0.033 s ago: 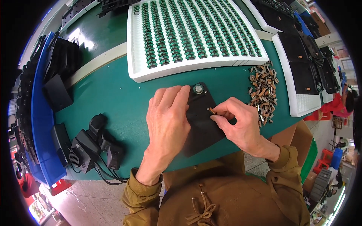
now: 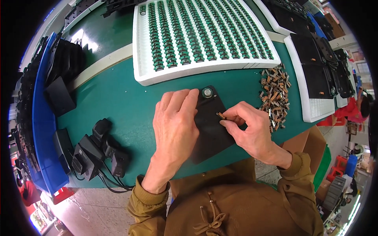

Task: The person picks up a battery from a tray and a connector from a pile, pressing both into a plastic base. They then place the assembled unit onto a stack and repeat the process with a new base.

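Note:
A flat black plastic panel (image 2: pixel 212 133) lies on the green mat in front of me, a round silver-centred part (image 2: pixel 207 93) set at its far end. My left hand (image 2: pixel 176 118) grips the panel's left edge, fingers bent and close together; its thumb is hidden. Between thumb and forefinger, my right hand (image 2: pixel 249 128) pinches a small brown electronic part with metal ends (image 2: pixel 221 115), held over the panel's right side. Right of that hand is a heap of similar small brown parts (image 2: pixel 274 94).
A white foam tray (image 2: pixel 177 75) with rows of green-and-black parts stands at the far side. Another white tray (image 2: pixel 315 114) with black panels is at right. Leftward are a blue bin (image 2: pixel 45 129), a dark plate (image 2: pixel 61 96) and black cabled devices (image 2: pixel 88 157). A cardboard box (image 2: pixel 307 143) stands below the right edge.

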Available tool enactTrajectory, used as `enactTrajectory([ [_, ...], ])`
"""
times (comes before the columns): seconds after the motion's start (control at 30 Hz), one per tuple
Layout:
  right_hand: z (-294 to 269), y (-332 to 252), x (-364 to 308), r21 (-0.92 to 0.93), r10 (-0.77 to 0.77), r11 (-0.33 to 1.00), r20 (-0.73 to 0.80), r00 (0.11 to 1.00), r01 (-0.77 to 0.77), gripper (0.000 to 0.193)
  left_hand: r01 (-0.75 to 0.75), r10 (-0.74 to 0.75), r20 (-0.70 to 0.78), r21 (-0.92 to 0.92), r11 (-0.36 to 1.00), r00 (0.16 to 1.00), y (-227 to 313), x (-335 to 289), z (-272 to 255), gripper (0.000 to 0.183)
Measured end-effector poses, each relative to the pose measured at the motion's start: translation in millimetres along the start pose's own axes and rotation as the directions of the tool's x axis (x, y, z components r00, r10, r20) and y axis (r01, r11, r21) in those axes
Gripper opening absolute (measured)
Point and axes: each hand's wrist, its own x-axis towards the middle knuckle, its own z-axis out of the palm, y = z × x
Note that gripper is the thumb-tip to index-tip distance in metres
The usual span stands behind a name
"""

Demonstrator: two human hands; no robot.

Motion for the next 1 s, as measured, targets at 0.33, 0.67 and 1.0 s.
enactTrajectory([
  [0.33,0,-5,1,0.043,0.087,0.995,0.022,0.996,-0.088,0.012,0.01,-0.01,0.013,0.02,1.0,1.0,2,0,-2,0.044],
  [0.67,1,-10,1,0.08,0.16,0.983,0.047,0.986,-0.163,0.011,-0.045,0.046,-0.02,0.039,0.998,0.999,-1,-3,3,0.044],
  [1.0,14,-5,-6,-0.078,-0.007,0.997,-0.104,0.995,-0.001,0.012,0.009,-0.008,-0.014,0.054,0.998,1.0,5,-4,-2,0.046],
])
